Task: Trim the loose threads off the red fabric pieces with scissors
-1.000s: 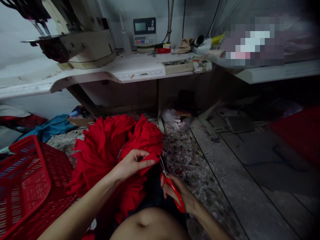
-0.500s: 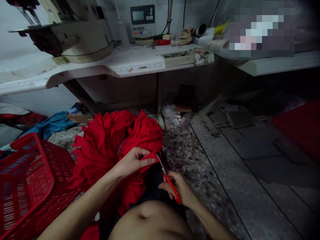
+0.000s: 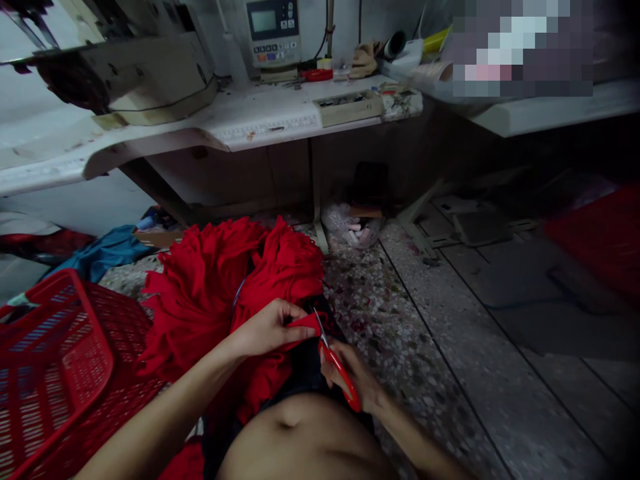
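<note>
A large bundle of red fabric pieces (image 3: 200, 287) lies across my lap, with a thin dark tie around part of it. My left hand (image 3: 273, 327) pinches the end of one red piece (image 3: 306, 324) between thumb and fingers. Red-handled scissors (image 3: 343, 375) are in my right hand (image 3: 356, 373), its fingers around the handles. The scissor blades point up and left and meet the edge of the held piece, just beside my left fingertips.
A red plastic basket (image 3: 107, 333) stands at the left. Ahead is a white sewing table (image 3: 270, 127) with a machine (image 3: 150, 73) and control box (image 3: 274, 33). A plastic bag (image 3: 353, 227) lies on the floor beneath. Red cloth (image 3: 600, 240) is at the right.
The scissor blades look closer together, and my right hand has closed more around the handles. My left hand has moved slightly right and down. The view has shifted a little.
</note>
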The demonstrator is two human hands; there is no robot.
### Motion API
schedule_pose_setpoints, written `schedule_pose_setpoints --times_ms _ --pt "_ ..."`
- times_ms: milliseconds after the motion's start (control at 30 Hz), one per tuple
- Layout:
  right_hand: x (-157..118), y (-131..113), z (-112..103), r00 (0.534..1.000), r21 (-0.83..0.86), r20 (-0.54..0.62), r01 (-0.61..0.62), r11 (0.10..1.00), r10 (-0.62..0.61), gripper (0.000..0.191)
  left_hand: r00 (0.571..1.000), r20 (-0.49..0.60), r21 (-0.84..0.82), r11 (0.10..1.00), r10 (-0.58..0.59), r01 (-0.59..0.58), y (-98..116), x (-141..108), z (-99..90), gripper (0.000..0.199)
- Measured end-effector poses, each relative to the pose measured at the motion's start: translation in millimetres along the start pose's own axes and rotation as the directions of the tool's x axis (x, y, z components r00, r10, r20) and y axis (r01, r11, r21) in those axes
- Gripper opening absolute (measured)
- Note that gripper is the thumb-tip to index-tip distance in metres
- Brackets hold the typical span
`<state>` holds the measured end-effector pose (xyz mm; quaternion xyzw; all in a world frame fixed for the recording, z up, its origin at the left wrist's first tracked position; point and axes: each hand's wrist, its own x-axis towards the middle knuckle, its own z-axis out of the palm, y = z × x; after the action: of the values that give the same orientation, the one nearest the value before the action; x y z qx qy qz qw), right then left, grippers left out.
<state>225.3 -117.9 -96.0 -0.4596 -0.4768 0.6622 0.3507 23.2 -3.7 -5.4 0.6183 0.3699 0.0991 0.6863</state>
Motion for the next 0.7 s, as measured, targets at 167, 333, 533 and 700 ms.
schedule_pose_setpoints --times_ms 167,333,533,700 --pt "1 14 6 0.991 0.017 -0.096 -0.089 0.996 0.090 0.037 0.999 0.041 0.040 0.999 0.019 -0.021 -2 3 2.1 0.038" --pt "-1 31 10 0.963 0.100 -0.240 -0.099 0.990 0.121 0.045 0.992 0.108 0.123 0.989 0.065 -0.078 15 -16 -6.2 0.032" --pt "12 38 -8 0.905 0.135 -0.398 -0.101 0.986 0.148 0.052 0.877 0.475 0.234 0.971 -0.068 -0.051 -5 -62 -35.2 0.027" --pt "31 34 -21 0.910 0.126 -0.398 -0.072 0.989 0.117 0.052 0.900 0.398 0.138 0.981 -0.181 0.136 -21 -76 -41.1 0.040"
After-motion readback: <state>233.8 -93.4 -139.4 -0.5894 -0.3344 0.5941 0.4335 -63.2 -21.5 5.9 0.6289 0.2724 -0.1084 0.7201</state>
